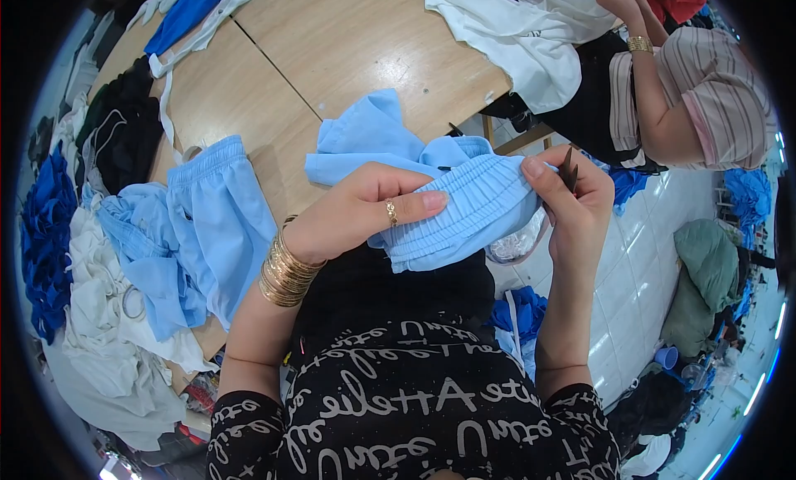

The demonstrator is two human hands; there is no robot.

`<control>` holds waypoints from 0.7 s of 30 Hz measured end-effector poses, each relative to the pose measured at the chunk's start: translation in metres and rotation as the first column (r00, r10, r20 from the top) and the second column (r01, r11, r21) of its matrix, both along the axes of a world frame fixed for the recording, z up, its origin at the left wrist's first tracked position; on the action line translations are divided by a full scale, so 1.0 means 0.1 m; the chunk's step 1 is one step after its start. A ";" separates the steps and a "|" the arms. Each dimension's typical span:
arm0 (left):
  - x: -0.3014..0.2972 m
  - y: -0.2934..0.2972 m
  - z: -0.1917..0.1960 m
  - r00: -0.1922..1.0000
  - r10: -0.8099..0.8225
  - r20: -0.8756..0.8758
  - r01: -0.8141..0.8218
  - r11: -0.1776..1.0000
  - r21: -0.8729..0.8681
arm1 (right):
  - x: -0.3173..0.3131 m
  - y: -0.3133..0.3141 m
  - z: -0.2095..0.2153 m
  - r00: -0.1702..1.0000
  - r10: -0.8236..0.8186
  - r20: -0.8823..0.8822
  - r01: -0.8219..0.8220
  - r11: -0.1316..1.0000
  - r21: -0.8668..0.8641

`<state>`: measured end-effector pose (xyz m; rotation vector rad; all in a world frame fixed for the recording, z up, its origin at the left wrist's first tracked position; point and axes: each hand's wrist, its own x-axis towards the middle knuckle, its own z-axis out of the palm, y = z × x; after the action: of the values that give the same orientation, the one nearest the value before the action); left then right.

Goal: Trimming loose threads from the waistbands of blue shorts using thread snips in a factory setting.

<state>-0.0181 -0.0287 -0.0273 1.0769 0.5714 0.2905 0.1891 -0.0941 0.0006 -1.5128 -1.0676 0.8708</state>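
The light blue shorts (464, 206) look soft, with a bunched stretchy waistband (all wrinkly). The left hand (365, 210) grips them; the right hand (572, 202) pinches a small dark tool (569, 170).

Wooden table (332, 49): light blue shorts (220, 215), white garment (514, 41), black clothes (124, 132).
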 end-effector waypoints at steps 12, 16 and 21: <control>0.02 -0.01 0.00 1.000 -0.015 -0.006 0.015 0.999 -0.033 | 0.06 -0.03 -0.02 0.999 -0.030 0.031 0.029 0.999 0.045; 0.06 -0.01 0.03 0.997 -0.063 0.051 0.063 0.998 0.010 | 0.08 -0.04 -0.04 0.998 -0.009 0.067 0.007 0.999 0.031; 0.14 -0.03 0.07 0.996 -0.068 0.060 0.064 0.996 0.065 | 0.06 -0.09 -0.07 0.998 0.048 0.027 -0.048 0.999 -0.004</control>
<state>-0.0041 -0.0321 -0.0208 1.1417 0.4727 0.2852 0.1948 -0.1032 -0.0062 -1.5108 -1.1268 0.8881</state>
